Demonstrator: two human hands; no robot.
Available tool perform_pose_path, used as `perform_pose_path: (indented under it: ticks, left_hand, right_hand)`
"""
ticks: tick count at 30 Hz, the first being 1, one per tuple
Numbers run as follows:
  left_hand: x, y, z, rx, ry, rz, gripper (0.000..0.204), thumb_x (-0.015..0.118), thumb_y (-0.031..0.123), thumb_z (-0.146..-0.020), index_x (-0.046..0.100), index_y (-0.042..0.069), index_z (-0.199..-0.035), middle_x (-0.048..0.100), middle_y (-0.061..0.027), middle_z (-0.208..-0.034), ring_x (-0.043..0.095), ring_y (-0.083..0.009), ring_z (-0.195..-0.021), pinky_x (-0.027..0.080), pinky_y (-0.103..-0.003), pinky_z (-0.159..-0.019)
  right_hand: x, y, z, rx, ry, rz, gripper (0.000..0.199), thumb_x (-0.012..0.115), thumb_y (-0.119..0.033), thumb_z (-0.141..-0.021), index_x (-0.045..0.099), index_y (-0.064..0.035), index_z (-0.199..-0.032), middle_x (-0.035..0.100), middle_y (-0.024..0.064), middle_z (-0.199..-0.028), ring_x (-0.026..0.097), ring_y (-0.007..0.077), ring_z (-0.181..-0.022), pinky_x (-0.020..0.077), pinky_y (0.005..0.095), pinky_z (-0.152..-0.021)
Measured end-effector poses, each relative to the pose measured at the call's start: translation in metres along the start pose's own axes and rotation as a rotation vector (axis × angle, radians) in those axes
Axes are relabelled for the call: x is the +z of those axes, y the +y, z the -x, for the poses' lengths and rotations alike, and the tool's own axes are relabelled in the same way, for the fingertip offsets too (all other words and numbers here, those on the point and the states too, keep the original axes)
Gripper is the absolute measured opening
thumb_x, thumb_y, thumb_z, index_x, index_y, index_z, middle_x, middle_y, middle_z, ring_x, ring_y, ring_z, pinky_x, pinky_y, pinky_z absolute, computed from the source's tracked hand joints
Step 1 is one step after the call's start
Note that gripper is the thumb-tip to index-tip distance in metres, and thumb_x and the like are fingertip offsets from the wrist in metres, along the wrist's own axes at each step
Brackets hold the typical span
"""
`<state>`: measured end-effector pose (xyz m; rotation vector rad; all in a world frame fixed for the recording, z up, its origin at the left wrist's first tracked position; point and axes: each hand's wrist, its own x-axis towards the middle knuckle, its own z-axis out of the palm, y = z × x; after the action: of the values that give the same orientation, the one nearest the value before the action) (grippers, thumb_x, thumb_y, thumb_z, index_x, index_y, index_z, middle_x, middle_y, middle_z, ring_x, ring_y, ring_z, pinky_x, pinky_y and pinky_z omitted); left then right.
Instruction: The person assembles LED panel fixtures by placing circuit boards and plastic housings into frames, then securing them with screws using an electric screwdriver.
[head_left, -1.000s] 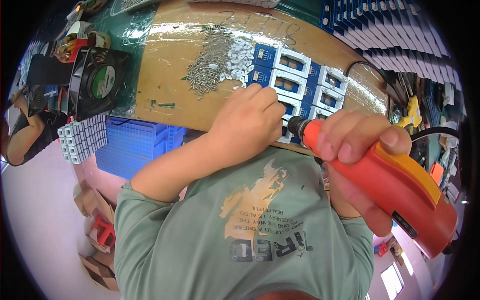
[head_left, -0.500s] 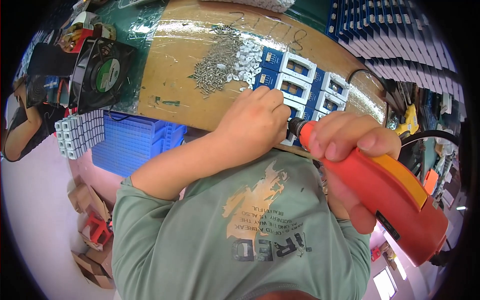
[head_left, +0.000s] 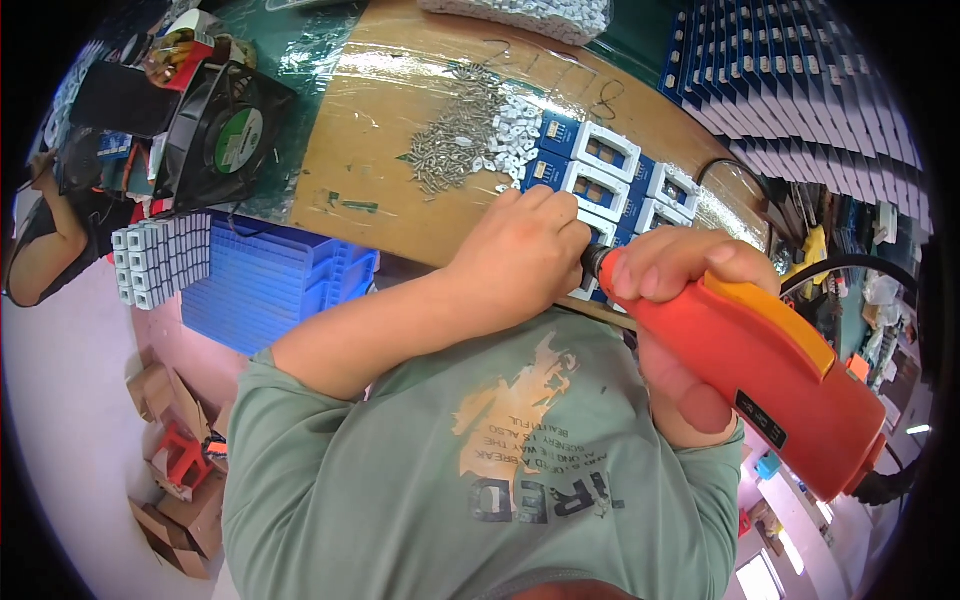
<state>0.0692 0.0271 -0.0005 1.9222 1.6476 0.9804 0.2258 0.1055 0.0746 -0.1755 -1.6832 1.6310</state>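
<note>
My right hand grips a red electric screwdriver with an orange strip along its top. Its black tip points left and meets the fingers of my left hand. That hand is closed over the near edge of the boards, its fingertips hidden, and I cannot make out what they pinch. Beneath and beyond both hands lie blue circuit boards carrying white rectangular frames. Small white plastic pieces are heaped left of the boards, beside a pile of metal screws.
A black fan stands at the left of the workbench. Below it are blue crates and stacked white-and-blue parts. Rows of boards fill the far right. A bag of white pieces lies at the back. Another person's arm shows at left.
The whole view has shifted slightly. The screwdriver's rear end and my right hand have moved a little left and up. My left hand keeps its place against the boards.
</note>
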Motion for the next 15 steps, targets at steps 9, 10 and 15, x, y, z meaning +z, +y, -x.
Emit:
perform_pose_path:
  ticks: [9,10,15]
  left_hand:
    - [-0.026,-0.014,0.015,0.007,0.229,-0.007,0.031,0.074,0.013,-0.081,0.066,0.007,-0.111,0.060,-0.0158,-0.121,0.059,-0.0360,-0.112,0.046,-0.044,-0.097]
    - [-0.033,-0.022,0.027,-0.077,0.287,-0.093,0.048,0.072,0.015,-0.085,0.058,0.005,-0.130,0.047,-0.0241,-0.143,0.045,-0.0424,-0.133,0.038,-0.048,-0.110]
    - [-0.042,-0.036,0.044,-0.291,0.404,-0.023,0.062,0.061,0.003,-0.088,0.042,0.008,-0.146,0.025,-0.0315,-0.156,0.028,-0.0508,-0.143,0.027,-0.051,-0.117]
  right_hand:
    - [-0.031,-0.009,0.002,-0.275,-0.042,-0.056,0.095,0.070,-0.062,-0.085,0.033,-0.0034,-0.149,0.060,0.0156,-0.107,0.060,0.0304,-0.091,0.0485,0.0434,-0.078]
    - [-0.038,-0.009,0.006,-0.246,0.009,-0.021,0.095,0.068,-0.065,-0.085,0.034,-0.0032,-0.149,0.060,0.0154,-0.107,0.060,0.0306,-0.090,0.0484,0.0435,-0.078]
    - [-0.062,0.006,0.023,-0.191,0.093,-0.085,0.100,0.066,-0.072,-0.082,0.037,-0.0020,-0.147,0.061,0.0159,-0.107,0.062,0.0316,-0.091,0.0500,0.0453,-0.079]
